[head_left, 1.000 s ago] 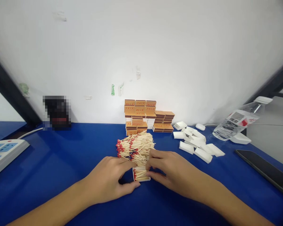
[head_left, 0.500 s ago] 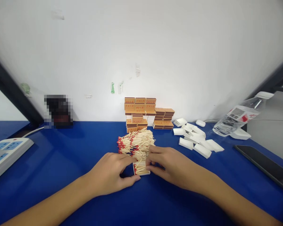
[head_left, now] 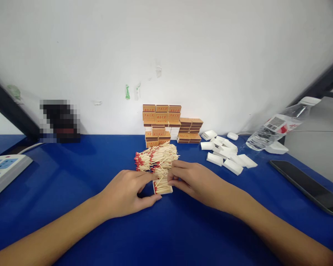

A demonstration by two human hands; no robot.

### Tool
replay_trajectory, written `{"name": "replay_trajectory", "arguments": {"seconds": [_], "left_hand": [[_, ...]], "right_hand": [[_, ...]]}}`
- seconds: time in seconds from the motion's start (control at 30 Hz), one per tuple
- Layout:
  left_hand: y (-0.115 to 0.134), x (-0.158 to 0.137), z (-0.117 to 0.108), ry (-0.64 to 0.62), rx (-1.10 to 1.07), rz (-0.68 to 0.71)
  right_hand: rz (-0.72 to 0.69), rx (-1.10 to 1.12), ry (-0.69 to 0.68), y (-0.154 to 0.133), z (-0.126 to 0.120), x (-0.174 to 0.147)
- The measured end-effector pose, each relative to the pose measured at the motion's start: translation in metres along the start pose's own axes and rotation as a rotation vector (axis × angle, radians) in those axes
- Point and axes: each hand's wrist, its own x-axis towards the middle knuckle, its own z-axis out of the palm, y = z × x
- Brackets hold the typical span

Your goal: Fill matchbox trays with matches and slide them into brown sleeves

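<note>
Over the last second the right hand's (head_left: 194, 178) fingertips shift toward the upper right of the white tray (head_left: 166, 193), lower centre of frame; one match now slants over the rest. Load probably not yet level. Left thumb and forefinger grip the tray's left end (left hand (head_left: 127, 193)). Right fingers pinched; cannot tell if holding a match.

Tray: matches, red heads left. Loose match pile (head_left: 148, 159) just above. Stacked matchboxes (head_left: 161, 117), centre; contents hidden.
</note>
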Motion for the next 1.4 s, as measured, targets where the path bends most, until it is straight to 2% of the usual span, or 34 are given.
{"name": "replay_trajectory", "arguments": {"seconds": [0.27,0.5,0.67,1.23,1.4], "left_hand": [[-0.002,0.0001,0.0013,0.008,0.013,-0.013],[-0.0005,0.0009,0.0,0.008,0.003,-0.016],[-0.0011,-0.0001,0.0003,0.001,0.001,-0.014],[-0.0014,-0.0001,0.0021,0.034,-0.003,0.02],[-0.0024,0.0008,0.003,0.043,-0.015,0.03]], "right_hand": [[0.005,0.094,0.013,0.0023,-0.004,-0.003],[0.002,0.027,0.028,0.0041,-0.0037,-0.0057],[0.008,0.056,0.028,0.0013,-0.0043,-0.0048],[-0.005,0.14,-0.027,-0.0037,-0.0043,-0.0047],[0.021,0.075,0.087,-0.0047,-0.0033,-0.0069]]}}
